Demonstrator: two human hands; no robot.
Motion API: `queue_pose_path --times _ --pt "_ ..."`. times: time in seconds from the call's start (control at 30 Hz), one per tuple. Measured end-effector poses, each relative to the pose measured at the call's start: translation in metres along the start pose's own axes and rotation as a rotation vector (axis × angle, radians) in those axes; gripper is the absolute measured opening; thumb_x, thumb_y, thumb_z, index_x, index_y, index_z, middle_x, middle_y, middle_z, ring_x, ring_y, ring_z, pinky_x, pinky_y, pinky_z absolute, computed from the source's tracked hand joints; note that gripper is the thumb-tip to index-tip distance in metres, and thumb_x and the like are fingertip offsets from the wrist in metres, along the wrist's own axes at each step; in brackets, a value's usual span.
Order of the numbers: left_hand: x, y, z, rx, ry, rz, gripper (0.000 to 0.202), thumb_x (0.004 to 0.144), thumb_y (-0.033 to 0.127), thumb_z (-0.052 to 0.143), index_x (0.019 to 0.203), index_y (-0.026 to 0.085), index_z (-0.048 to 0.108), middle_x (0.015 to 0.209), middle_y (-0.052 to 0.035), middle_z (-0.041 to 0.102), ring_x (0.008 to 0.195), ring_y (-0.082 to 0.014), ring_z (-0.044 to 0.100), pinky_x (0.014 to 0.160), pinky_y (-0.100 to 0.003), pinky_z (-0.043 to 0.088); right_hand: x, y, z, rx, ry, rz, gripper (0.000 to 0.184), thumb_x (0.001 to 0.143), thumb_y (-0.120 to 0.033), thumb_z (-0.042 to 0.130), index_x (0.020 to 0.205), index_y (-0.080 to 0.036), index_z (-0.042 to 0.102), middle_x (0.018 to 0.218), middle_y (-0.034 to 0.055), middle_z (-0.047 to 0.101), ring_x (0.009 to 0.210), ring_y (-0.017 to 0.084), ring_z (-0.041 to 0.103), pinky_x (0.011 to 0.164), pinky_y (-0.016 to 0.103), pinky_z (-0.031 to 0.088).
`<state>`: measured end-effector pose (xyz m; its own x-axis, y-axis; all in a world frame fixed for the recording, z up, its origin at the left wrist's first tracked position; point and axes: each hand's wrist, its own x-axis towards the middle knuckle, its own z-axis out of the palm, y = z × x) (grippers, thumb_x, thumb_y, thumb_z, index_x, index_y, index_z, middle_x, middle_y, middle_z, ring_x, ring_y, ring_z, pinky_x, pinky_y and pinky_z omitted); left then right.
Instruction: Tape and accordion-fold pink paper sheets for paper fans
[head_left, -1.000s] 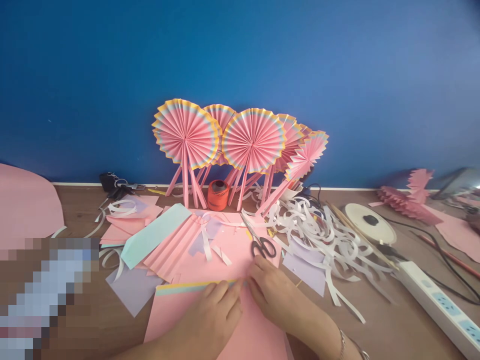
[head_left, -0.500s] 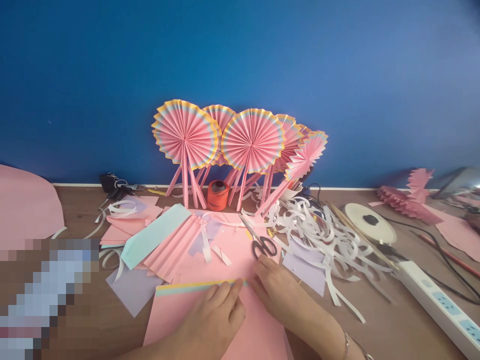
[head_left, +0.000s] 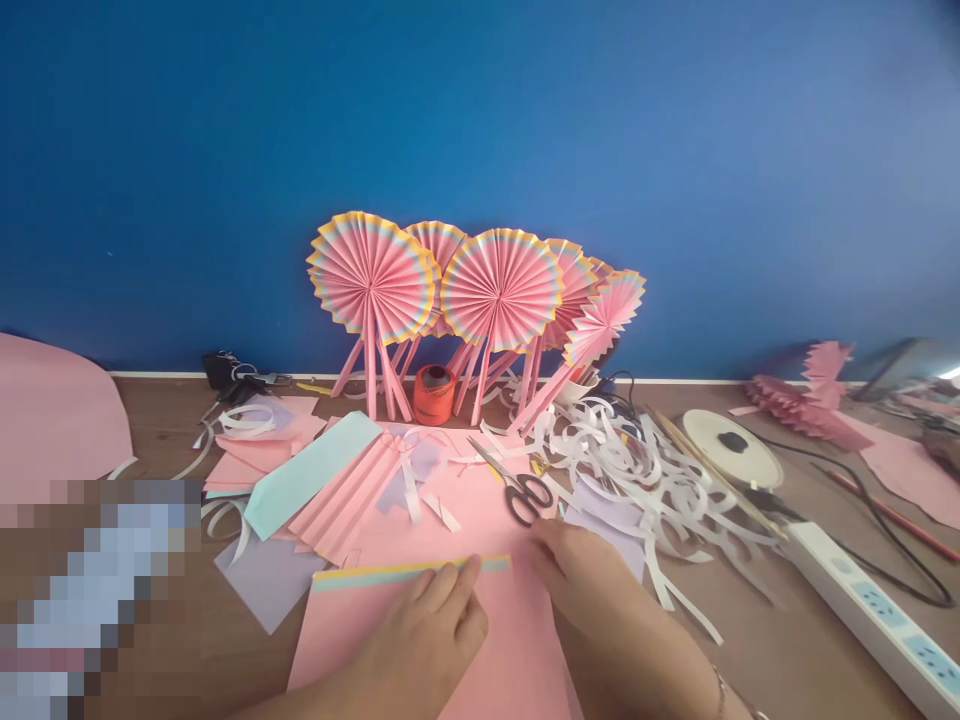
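Observation:
My left hand (head_left: pixel 431 635) lies flat with its fingers out on a pink paper sheet (head_left: pixel 510 670). The sheet has a yellow and pale blue strip (head_left: pixel 352 580) along its far edge. My right hand (head_left: pixel 592 585) is at the sheet's far right, its fingers curled together; whatever they may hold is hidden. Just beyond the right fingertips are scissors (head_left: pixel 517 490) with dark handles, blades pointing away to the left. I cannot tell whether the fingers touch the handles. A pleated pink paper (head_left: pixel 349 500) and a pale blue piece (head_left: pixel 311 475) lie beyond my left hand.
Pleated round fans (head_left: pixel 501 290) on pink sticks stand by the blue wall, with an orange string spool (head_left: pixel 433 397) among them. Curled white paper strips (head_left: pixel 630 460) heap up at right, near a round lid (head_left: pixel 731 450) and a white power strip (head_left: pixel 862 600) with cables.
My right hand has moved right, off the striped edge, uncovering the strip's end. My left hand stays in place. The view has shifted slightly.

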<state>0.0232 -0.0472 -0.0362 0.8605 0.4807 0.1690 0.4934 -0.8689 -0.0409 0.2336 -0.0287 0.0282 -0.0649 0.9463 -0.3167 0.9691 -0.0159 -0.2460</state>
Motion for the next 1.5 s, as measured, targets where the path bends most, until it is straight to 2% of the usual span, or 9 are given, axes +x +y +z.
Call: queue_pose_path --times 0.23,0.47,0.6,0.87,1.03,1.13,1.27,1.43,1.5 --pt "-0.004 -0.002 0.004 -0.092 0.000 -0.041 0.035 0.074 0.018 0.058 0.108 0.011 0.055 0.136 -0.0215 0.047 0.118 -0.0329 0.047 0.093 -0.042 0.037 0.008 -0.012 0.023 0.248 0.027 0.039 0.028 0.074 -0.027 0.057 0.056 -0.021 0.037 0.050 -0.0061 0.039 0.049 0.010 0.031 0.047 0.024 0.020" --pt "0.014 -0.015 -0.029 -0.529 0.155 -0.449 0.034 0.082 0.018 0.059 0.115 0.016 0.052 0.111 -0.0081 0.062 0.104 -0.0219 0.053 0.089 -0.034 0.043 0.017 0.002 0.030 0.572 0.162 -0.368 0.027 0.078 -0.032 0.058 0.056 -0.019 0.050 0.059 -0.0027 0.045 0.056 0.012 0.040 0.054 0.024 0.032" --pt "0.025 -0.027 -0.042 -0.594 0.096 -0.450 0.011 0.086 0.025 0.061 0.078 0.019 0.064 0.076 0.0007 0.068 0.078 -0.0157 0.061 0.077 -0.028 0.042 0.022 0.009 0.029 0.671 0.129 -0.499 0.029 0.077 -0.037 0.062 0.056 -0.019 0.058 0.058 -0.0006 0.052 0.054 0.012 0.043 0.052 0.025 0.032" --pt "0.032 -0.067 -0.072 -0.146 0.056 -0.078 0.019 0.088 0.021 0.053 0.073 0.017 0.062 0.075 -0.0021 0.067 0.075 -0.0186 0.058 0.078 -0.036 0.038 0.016 0.001 0.015 0.887 -0.048 -0.259 0.032 0.070 -0.048 0.066 0.064 -0.017 0.070 0.054 0.0003 0.058 0.051 0.012 0.049 0.050 0.024 0.038" --pt "0.021 -0.080 -0.092 0.009 0.527 -0.346 0.024 0.090 0.012 0.044 0.110 0.017 0.058 0.114 -0.0111 0.059 0.111 -0.0264 0.046 0.095 -0.043 0.034 0.018 -0.004 0.009 1.204 0.087 0.000 0.028 0.060 -0.041 0.074 0.066 -0.018 0.059 0.056 -0.0015 0.060 0.054 0.015 0.061 0.052 0.023 0.044" --pt "0.000 -0.050 -0.079 -0.145 0.413 -0.305 0.021 0.090 0.025 0.049 0.108 0.018 0.055 0.105 -0.0093 0.061 0.102 -0.0260 0.049 0.090 -0.042 0.038 0.016 -0.008 0.013 1.339 0.015 0.063 0.030 0.059 -0.032 0.073 0.065 -0.021 0.046 0.054 -0.0053 0.059 0.056 0.014 0.065 0.052 0.020 0.043" --pt "-0.026 -0.005 -0.038 -0.258 0.123 -0.329 0.056 0.067 0.056 0.071 0.105 0.018 0.056 0.105 -0.0087 0.060 0.092 -0.0270 0.052 0.082 -0.040 0.042 0.010 -0.015 0.019 1.389 -0.090 0.100 0.034 0.060 -0.026 0.071 0.067 -0.022 0.038 0.052 -0.0078 0.056 0.059 0.016 0.069 0.054 0.018 0.044" --pt "-0.036 0.002 -0.008 -0.102 0.209 -0.376 0.013 0.079 0.020 0.058 0.092 0.019 0.056 0.094 -0.0062 0.061 0.086 -0.0242 0.053 0.077 -0.038 0.042 0.013 -0.012 0.021 1.407 -0.105 0.116 0.033 0.063 -0.029 0.069 0.070 -0.022 0.037 0.056 -0.0067 0.058 0.064 0.016 0.070 0.054 0.019 0.045" --pt "-0.037 -0.005 -0.006 -0.040 0.277 -0.333 0.014 0.078 0.008 0.050 0.085 0.019 0.056 0.086 -0.0048 0.060 0.081 -0.0227 0.053 0.074 -0.037 0.041 0.017 -0.007 0.021 1.367 -0.111 0.088 0.032 0.065 -0.031 0.066 0.070 -0.023 0.036 0.056 -0.0065 0.057 0.061 0.015 0.068 0.053 0.019 0.043"
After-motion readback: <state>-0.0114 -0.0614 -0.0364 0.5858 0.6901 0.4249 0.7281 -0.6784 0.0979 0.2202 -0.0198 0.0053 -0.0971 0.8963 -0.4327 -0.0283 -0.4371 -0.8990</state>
